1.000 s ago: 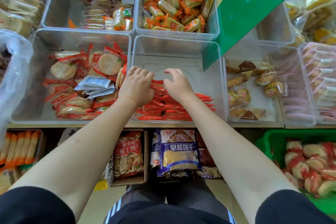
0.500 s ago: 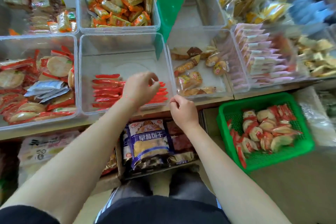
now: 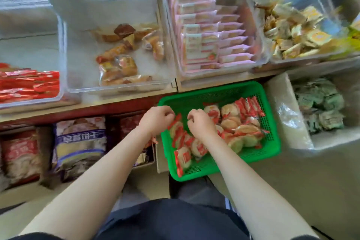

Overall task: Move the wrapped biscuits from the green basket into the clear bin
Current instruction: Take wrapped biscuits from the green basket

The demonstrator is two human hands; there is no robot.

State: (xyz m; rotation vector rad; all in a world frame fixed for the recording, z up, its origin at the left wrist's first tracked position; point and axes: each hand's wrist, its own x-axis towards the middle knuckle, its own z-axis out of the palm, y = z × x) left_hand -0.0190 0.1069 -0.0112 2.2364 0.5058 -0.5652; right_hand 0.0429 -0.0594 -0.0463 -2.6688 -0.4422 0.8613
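Below the shelf: I am watching both hands working over the green basket [image 3: 270, 154].
Left hand [image 3: 155, 120]: fingers curling at the basket's near-left rim; grasp I cannot tell.
Right hand [image 3: 198, 122]: fingers curling among the wrapped biscuits [image 3: 241, 121]; grasp unclear.
Clear bin [image 3: 62, 60]: sitting up on the shelf, far left, red packets lying inside.

On the shelf, a clear plastic tub [image 3: 120, 87] holds brown and orange wrapped pastries [image 3: 118, 64]. Just right of it, another tub carries rows of pink wrapped wafer packets [image 3: 212, 31], and farther right lies a heap of yellow wrapped snacks [image 3: 294, 33]. Below the shelf at left stands a purple and white biscuit bag [image 3: 79, 142]. Near right, a pale box [image 3: 288, 122] holds green wrapped sweets [image 3: 321, 107].
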